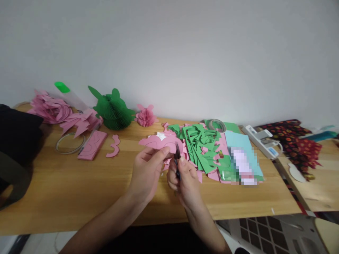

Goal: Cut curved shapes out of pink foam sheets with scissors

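My left hand (148, 169) pinches a piece of pink paper (153, 141) with curved lines drawn on it, holding it above the table. In my right hand (185, 178) is a pair of dark scissors (177, 155), its blades at the right end of the paper. The fingers are wrapped round the handles, which are mostly hidden. Behind and right of my hands lies a heap of green paper scraps (200, 146) mixed with pink ones. Left of them, a wavy pink cutout (114, 146) lies beside a pink folded stack (92, 145) with drawn outlines.
A green honeycomb paper figure (113, 109) and a smaller pink one (146, 115) stand by the wall. Pink scraps (50, 107) pile up at left, near a tape roll (70, 143). At right are light blue paper (239, 139), another tape roll (217, 125) and a power strip (262, 141).
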The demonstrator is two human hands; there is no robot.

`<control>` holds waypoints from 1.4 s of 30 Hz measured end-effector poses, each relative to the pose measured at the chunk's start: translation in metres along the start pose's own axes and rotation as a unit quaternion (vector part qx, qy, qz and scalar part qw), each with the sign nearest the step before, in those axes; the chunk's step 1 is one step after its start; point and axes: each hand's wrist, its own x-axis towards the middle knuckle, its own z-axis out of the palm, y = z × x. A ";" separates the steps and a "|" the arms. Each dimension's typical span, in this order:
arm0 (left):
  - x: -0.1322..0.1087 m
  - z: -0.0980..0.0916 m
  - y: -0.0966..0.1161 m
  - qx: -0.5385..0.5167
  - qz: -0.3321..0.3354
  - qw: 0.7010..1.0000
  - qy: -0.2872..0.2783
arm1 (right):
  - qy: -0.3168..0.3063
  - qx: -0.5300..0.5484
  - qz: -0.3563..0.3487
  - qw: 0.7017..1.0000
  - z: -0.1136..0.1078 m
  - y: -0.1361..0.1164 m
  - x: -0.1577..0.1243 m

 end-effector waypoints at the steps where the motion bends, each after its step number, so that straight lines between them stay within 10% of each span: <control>1: 0.000 0.001 0.000 0.001 -0.002 1.000 -0.001 | 0.000 0.000 -0.001 1.000 0.000 0.000 0.000; 42: 0.006 -0.005 0.019 0.236 0.069 0.967 -0.061 | -0.030 -0.011 0.052 0.998 -0.009 -0.013 -0.006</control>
